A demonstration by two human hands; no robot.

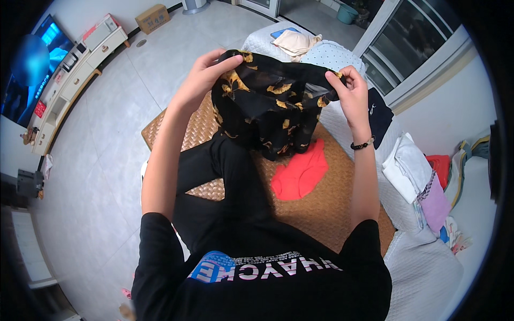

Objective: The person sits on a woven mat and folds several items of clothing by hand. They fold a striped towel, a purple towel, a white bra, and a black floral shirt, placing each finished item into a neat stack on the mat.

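A sheer black garment with a yellow leaf-like print (273, 99) hangs stretched between my two hands; its exact cut is hard to make out. My left hand (211, 69) pinches one end of its upper edge, thumb on top. At the other end, my right hand (348, 88) grips the edge between thumb and fingers, a dark bead bracelet on that wrist. The lower folds droop over the woven mat near my leg. Just below them lies a small red garment (302, 174), flat on the mat and partly covered at its top.
The brown woven mat (342, 176) covers the seat beneath me. Folded light clothes (294, 43) sit at the far end, a dark garment (379, 115) to the right. White and purple folded clothes (409, 166) line the right side. A long cabinet (75, 80) and a screen stand far left.
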